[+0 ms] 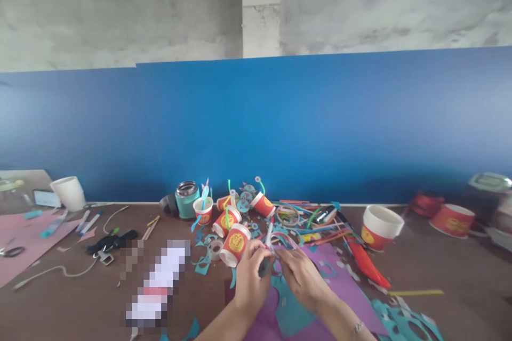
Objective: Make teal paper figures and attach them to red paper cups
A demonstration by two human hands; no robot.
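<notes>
My left hand (252,269) is closed, with a dark rounded piece (263,267) showing at its fingers. Close beside it, my right hand (298,273) has its fingers bent together around something small and hidden. From between the fingertips rises a thin pale piece (269,232), too blurred to name. Both hands are above purple paper (332,298) and teal paper (290,303). Just left of my left hand lies a tipped red-and-white paper cup (236,245). A roll of clear tape (215,249) is beside that cup.
Behind are several decorated paper cups (203,210), a teal flask (186,201) and a pile of straws and pens (324,232). A red pouch (366,261) and stacked cups (382,226) stand right. Left lie keys (106,257) and a blurred-out phone-like object (162,282). A blue partition (280,128) borders the table.
</notes>
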